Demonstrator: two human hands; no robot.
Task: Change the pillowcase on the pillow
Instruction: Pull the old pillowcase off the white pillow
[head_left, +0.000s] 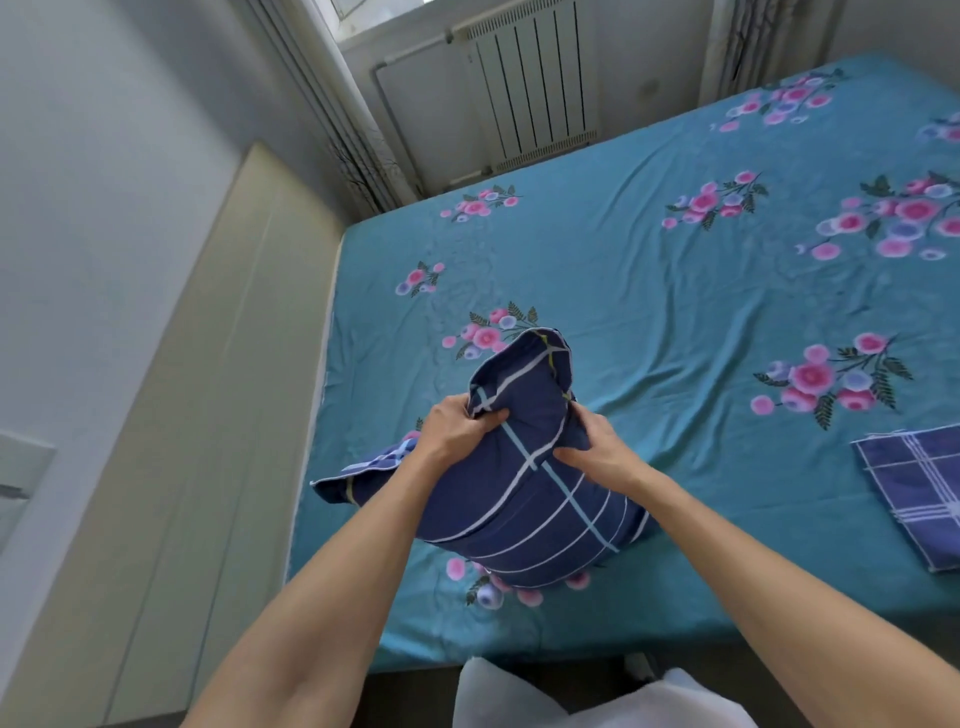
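A pillow in a dark blue pillowcase (535, 499) with white and light blue check lines stands tilted on the near part of the bed. My left hand (457, 428) grips a bunch of its fabric on the upper left side. My right hand (592, 449) grips the fabric on the upper right side, just below the case's loose top end. A corner flap of the case (358, 480) sticks out to the left under my left forearm. A second, folded blue checked pillowcase (919, 488) lies flat at the bed's right edge.
The bed carries a teal sheet (649, 291) with pink flower prints. A beige headboard panel (208, 395) runs along the left. A white radiator (530, 83) stands under the window behind the bed. White fabric (571, 701) shows at the bottom edge.
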